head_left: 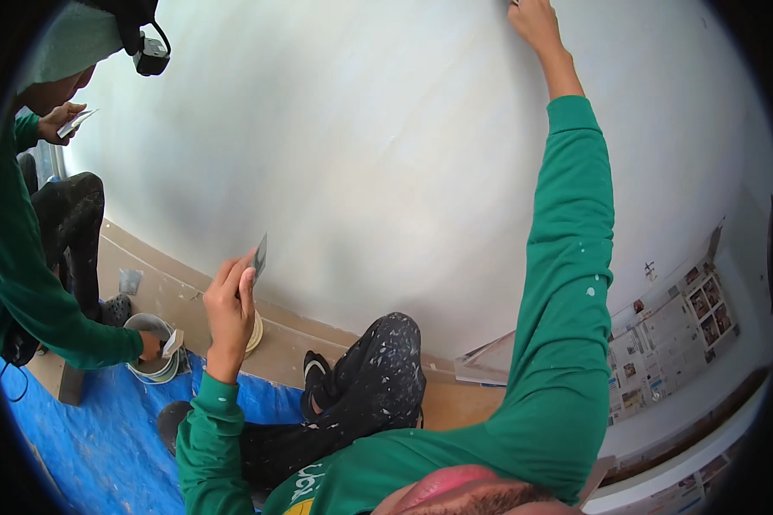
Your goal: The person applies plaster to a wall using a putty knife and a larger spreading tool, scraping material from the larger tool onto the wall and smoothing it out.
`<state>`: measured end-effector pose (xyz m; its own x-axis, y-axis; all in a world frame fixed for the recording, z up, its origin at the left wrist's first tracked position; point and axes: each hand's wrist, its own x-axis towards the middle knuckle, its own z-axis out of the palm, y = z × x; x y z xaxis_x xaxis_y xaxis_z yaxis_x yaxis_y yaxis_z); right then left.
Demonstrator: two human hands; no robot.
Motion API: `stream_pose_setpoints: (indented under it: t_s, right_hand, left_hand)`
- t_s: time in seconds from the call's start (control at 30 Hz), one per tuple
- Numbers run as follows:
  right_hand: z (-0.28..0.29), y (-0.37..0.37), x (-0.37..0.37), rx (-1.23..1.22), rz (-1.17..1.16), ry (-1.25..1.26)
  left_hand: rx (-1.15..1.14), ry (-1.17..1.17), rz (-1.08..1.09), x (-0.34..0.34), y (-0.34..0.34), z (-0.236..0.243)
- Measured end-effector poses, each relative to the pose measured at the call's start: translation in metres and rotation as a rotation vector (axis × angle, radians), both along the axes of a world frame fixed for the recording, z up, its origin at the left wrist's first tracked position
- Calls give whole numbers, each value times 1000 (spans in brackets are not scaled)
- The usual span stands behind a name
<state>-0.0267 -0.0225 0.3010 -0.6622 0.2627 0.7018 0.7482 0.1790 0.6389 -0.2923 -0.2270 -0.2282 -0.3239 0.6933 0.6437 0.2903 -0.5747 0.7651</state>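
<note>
My left hand [229, 302] is raised in front of the lower wall, its fingers pinching a thin grey putty blade [260, 257] that points upward. High up at the top edge, my right hand [538, 26] reaches against the white wall [378, 163] with its fingers closed. Only a small dark bit of what it grips shows; the rest is cut off by the frame. Faint grey smears and patches mark the wall's surface.
At left a co-worker crouches, one hand [58, 120] holding a pale flat blade, the other in a bucket [152, 324]. A yellowish round container [255, 335] stands behind my left wrist. Blue sheeting [103, 438] covers the floor. Newspaper [661, 343] lies at right.
</note>
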Motion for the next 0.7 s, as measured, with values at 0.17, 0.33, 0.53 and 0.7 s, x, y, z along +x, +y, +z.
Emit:
stream_pose_setpoints:
  t_s: [0.17, 0.33, 0.53, 0.7]
  right_hand:
    - [-49, -2, 2, 8, 9, 41]
    - [-126, 7, -10, -45, 92, 120]
    - [-213, 21, 30, 44, -12, 80]
    - [-296, 8, 19, -103, -43, 198]
  left_hand:
    - [10, -17, -4, 6, 10, -3]
    - [5, 2, 53, -2, 14, -8]
    - [28, 7, 16, 8, 19, -8]
    - [-125, -20, -30, 1, 13, -5]
